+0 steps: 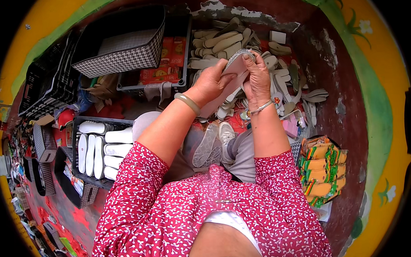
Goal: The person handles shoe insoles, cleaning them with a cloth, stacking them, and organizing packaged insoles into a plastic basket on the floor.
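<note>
In front of me a pale, flat insole-like piece [231, 86] with a rough grey-white edge at its far end is held up between both hands. My left hand [211, 83] is closed around its left side, thumb lying across the face. My right hand [257, 77] pinches the far right edge with the thumb near the tip. Whether it is one layer or several pressed together, I cannot tell. Beyond and below the hands lies a loose heap of beige and grey insoles [225, 41].
At the left, a black crate [94, 181] holds white insoles [93, 128]. A houndstooth-patterned bin [121, 59] rests on a dark crate [184, 52] with red packages [160, 75]. Packaged yellow-orange insoles [318, 170] stand at the right. A dark red wall [345, 119] curves behind.
</note>
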`<state>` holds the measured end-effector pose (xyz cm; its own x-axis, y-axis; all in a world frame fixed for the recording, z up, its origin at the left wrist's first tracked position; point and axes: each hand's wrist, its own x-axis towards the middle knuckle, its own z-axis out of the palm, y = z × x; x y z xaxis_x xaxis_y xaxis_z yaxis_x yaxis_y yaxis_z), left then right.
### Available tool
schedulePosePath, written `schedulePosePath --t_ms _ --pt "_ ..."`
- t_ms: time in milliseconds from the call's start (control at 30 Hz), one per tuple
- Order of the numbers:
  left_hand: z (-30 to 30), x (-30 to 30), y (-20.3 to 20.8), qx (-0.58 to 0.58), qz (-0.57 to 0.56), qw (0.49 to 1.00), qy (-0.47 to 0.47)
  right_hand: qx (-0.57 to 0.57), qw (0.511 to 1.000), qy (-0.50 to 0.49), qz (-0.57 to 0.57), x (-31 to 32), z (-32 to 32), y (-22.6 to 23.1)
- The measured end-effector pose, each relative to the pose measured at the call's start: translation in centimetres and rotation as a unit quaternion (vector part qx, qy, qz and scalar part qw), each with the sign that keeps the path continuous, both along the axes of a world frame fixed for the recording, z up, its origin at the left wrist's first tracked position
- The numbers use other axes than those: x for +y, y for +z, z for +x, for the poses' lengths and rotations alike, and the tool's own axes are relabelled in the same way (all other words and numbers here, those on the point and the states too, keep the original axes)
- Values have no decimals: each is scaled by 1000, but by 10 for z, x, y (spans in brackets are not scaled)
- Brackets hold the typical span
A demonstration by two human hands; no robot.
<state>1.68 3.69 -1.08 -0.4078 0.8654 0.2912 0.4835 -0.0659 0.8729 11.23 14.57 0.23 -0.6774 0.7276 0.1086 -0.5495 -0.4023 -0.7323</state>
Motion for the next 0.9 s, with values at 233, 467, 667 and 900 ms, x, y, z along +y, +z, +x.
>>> schedulePosePath --t_ms 233,467,667,900 --pt "-2 -2 13 -278 -52 948 -146 6 995 20 -98 15 11 -8" --pt "-24 -15 10 -131 -116 979 -107 -158 966 110 173 25 15 11" --pt "-18 -19 5 -44 -118 978 -164 -212 932 -27 292 14 25 -1" --pt "7 -44 19 17 -15 989 -149 -297 842 -235 384 -14 28 15"
